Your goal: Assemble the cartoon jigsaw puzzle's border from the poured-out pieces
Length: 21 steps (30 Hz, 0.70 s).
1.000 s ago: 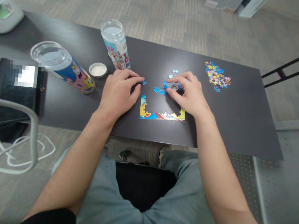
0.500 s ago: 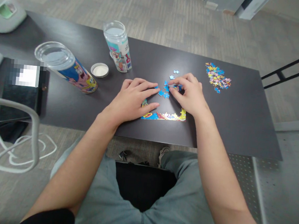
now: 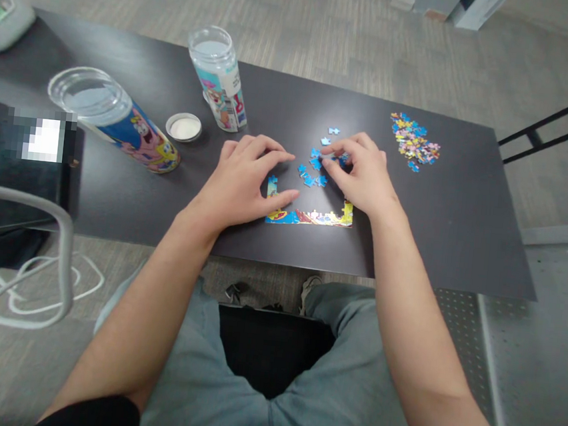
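On the dark table (image 3: 455,209), my left hand (image 3: 247,179) hovers at the left side of a partly joined jigsaw border (image 3: 308,219), fingers apart and nothing in them. The border's left side, bottom edge and lower right corner show. Several loose blue jigsaw pieces (image 3: 308,180) lie above it, between my hands. My right hand (image 3: 361,170) is curled, its thumb and index fingertips close together at a blue jigsaw piece (image 3: 315,164) among them. The right hand partly covers other pieces beneath it. Two small blue pieces (image 3: 326,141) lie farther back.
A heap of mixed jigsaw pieces (image 3: 416,142) lies at the right. Left of my hands stand two clear-topped cartoon canisters (image 3: 153,143), (image 3: 225,97), with a round white-lined lid (image 3: 184,128) between them. A black case (image 3: 30,188) and a curved grey tube (image 3: 66,259) are farther left.
My left hand has drawn back left from the loose blue pieces, uncovering more of the border's left side. My right hand stays by the blue pieces. The view has shifted slightly.
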Each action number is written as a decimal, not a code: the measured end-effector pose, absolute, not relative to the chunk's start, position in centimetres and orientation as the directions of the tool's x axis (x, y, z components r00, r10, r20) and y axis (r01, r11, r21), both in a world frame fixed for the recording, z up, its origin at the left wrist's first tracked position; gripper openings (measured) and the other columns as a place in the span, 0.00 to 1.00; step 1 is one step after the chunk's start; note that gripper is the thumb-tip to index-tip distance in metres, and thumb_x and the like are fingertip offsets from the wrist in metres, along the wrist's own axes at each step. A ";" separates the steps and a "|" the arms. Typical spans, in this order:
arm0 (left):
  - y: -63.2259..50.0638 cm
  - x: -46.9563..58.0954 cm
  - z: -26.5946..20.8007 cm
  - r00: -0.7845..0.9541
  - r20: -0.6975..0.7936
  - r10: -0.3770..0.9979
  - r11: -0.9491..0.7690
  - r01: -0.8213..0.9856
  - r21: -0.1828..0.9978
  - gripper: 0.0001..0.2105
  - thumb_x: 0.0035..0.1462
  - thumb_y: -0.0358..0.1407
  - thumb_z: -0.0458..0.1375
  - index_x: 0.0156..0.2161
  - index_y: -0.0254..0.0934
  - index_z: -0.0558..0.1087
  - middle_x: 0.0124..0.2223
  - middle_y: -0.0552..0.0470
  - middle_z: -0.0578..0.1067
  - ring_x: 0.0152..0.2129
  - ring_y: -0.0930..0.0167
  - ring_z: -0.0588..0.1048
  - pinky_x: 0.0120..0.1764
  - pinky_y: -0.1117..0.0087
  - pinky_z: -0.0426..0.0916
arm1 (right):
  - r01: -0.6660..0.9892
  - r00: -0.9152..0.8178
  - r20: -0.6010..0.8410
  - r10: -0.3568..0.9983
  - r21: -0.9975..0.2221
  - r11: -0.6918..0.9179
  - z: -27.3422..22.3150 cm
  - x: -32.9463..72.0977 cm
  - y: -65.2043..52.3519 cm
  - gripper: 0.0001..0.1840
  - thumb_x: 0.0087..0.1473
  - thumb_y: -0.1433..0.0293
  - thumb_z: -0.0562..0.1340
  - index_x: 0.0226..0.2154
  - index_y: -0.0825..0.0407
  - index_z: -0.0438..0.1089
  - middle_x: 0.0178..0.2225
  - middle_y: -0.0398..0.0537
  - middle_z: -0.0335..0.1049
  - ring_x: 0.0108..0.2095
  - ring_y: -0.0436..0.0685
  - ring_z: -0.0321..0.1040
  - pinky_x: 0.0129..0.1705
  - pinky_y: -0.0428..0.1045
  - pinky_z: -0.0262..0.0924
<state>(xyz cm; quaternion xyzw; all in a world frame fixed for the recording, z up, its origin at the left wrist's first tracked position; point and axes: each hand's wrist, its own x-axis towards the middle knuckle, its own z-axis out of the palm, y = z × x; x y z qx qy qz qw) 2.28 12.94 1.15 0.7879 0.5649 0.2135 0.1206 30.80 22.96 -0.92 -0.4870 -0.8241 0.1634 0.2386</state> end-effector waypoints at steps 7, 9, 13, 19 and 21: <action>13.8 1.5 0.6 0.187 0.208 0.960 -0.260 0.870 0.419 0.14 0.85 0.37 0.63 0.64 0.46 0.89 0.63 0.41 0.87 0.64 0.48 0.83 0.67 0.42 0.76 | 0.776 -0.212 0.283 0.935 -0.533 0.337 -1.2 33.4 24.7 0.14 0.74 0.67 0.70 0.57 0.42 0.88 0.55 0.55 0.86 0.47 0.66 0.79 0.66 0.71 0.74; 13.9 1.3 0.5 0.187 0.225 0.956 -0.269 0.866 0.422 0.13 0.84 0.37 0.63 0.63 0.46 0.89 0.64 0.41 0.87 0.64 0.48 0.83 0.66 0.43 0.77 | 0.793 -0.170 0.281 0.945 -0.530 0.300 -1.3 34.6 25.2 0.13 0.73 0.67 0.71 0.57 0.43 0.87 0.53 0.54 0.86 0.46 0.66 0.79 0.65 0.71 0.76; 14.1 1.1 0.2 0.197 0.259 0.946 -0.296 0.850 0.436 0.15 0.83 0.39 0.64 0.65 0.46 0.89 0.66 0.40 0.87 0.66 0.48 0.84 0.68 0.41 0.78 | 0.792 -0.186 0.217 0.958 -0.543 0.277 -1.4 36.1 25.4 0.15 0.73 0.65 0.73 0.59 0.44 0.88 0.52 0.53 0.85 0.40 0.62 0.77 0.61 0.68 0.80; 14.3 1.0 -0.2 0.236 0.274 0.932 -0.340 0.830 0.442 0.14 0.82 0.41 0.63 0.60 0.45 0.90 0.67 0.39 0.87 0.64 0.46 0.84 0.67 0.39 0.80 | 0.780 -0.329 0.142 0.934 -0.517 0.353 -0.5 35.1 24.6 0.23 0.73 0.62 0.78 0.67 0.43 0.90 0.57 0.54 0.80 0.42 0.62 0.80 0.66 0.70 0.84; 14.3 1.0 -0.2 0.257 0.271 0.928 -0.355 0.830 0.429 0.14 0.83 0.42 0.63 0.60 0.44 0.89 0.67 0.38 0.87 0.64 0.46 0.85 0.67 0.38 0.80 | 0.791 -0.364 0.103 0.926 -0.491 0.365 -0.2 34.1 24.5 0.26 0.75 0.60 0.79 0.71 0.43 0.89 0.58 0.56 0.79 0.47 0.66 0.83 0.69 0.72 0.84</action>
